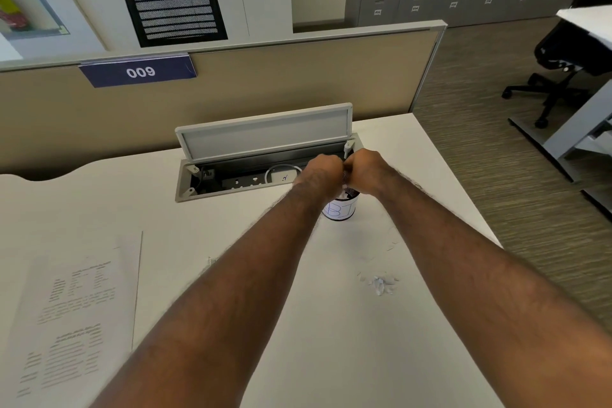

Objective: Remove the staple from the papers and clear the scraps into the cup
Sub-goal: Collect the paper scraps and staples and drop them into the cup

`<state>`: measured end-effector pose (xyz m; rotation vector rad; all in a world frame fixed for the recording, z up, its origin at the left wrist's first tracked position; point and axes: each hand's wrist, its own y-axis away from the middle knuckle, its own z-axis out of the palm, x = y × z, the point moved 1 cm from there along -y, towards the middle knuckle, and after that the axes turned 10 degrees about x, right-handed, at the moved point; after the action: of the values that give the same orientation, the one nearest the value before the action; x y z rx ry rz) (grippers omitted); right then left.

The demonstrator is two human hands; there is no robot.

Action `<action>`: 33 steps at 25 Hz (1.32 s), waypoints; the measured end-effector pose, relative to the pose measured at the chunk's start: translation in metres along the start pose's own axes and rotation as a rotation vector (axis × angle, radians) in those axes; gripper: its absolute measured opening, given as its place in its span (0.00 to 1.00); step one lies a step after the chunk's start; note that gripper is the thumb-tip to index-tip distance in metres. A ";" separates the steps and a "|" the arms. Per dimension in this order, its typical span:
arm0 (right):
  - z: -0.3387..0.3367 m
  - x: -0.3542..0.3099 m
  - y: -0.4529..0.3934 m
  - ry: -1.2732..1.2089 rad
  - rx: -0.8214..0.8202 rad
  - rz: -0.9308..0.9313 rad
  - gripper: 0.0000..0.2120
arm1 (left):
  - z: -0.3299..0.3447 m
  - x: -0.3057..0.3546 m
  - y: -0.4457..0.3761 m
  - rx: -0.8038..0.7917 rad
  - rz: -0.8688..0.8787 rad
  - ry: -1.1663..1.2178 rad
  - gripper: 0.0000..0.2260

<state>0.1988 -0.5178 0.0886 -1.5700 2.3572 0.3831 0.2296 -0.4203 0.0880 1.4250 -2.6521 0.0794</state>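
A small cup point(341, 209) with a white label and blue letters stands on the white desk, white scraps showing in its mouth. My left hand point(319, 172) and my right hand point(367, 166) are held together directly above it, fingers curled inward and touching. Whatever they pinch is hidden between them. A little pile of torn white paper scraps point(381, 283) lies on the desk to the right, nearer to me than the cup. Printed papers point(73, 315) lie flat at the left. A tiny thin piece point(210, 260) lies by the left forearm.
An open cable tray point(231, 180) with its grey lid point(265, 132) raised sits just behind the cup. A beige partition point(231, 89) with a "009" sign closes the desk's far side. The desk edge point(463, 189) runs along the right, office chair beyond.
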 end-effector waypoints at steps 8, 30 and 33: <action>0.000 0.004 0.008 -0.109 0.168 -0.024 0.06 | -0.010 -0.007 0.016 0.165 -0.087 0.253 0.11; 0.062 0.136 0.129 0.092 -0.310 -0.100 0.47 | 0.118 0.044 0.147 -0.131 -0.002 0.342 0.32; 0.074 0.131 0.140 0.116 -0.169 -0.082 0.33 | 0.120 0.050 0.145 -0.115 -0.039 0.340 0.25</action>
<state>0.0270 -0.5500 -0.0199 -1.8045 2.3902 0.4973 0.0702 -0.3946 -0.0215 1.2960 -2.3151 0.1486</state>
